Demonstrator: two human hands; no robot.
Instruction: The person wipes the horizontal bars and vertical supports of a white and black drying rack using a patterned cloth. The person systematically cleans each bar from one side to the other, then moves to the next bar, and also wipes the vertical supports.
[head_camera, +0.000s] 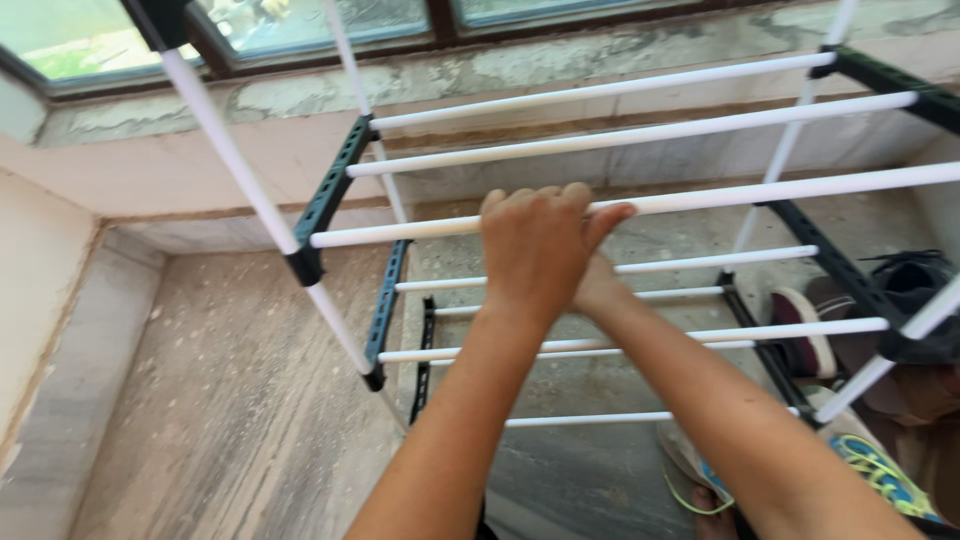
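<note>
A bare shoe rack of white tubes (760, 190) and black side brackets (335, 190) stands against the wall under a window. My left hand (530, 250) is curled over the nearest top tube, fingers wrapped across it. My right hand (603, 275) sits just behind and under the left one, mostly hidden; one digit shows over the same tube. Both forearms reach in from the bottom of the view. The shelves hold nothing.
Several shoes lie on the floor at the right: a black shoe (915, 285), a sandal (800, 335) and a sneaker with yellow-green laces (880, 470). A window (310, 20) runs along the top, above a stained ledge. A pale wall (40, 280) stands at the left beside speckled stone floor (230, 400).
</note>
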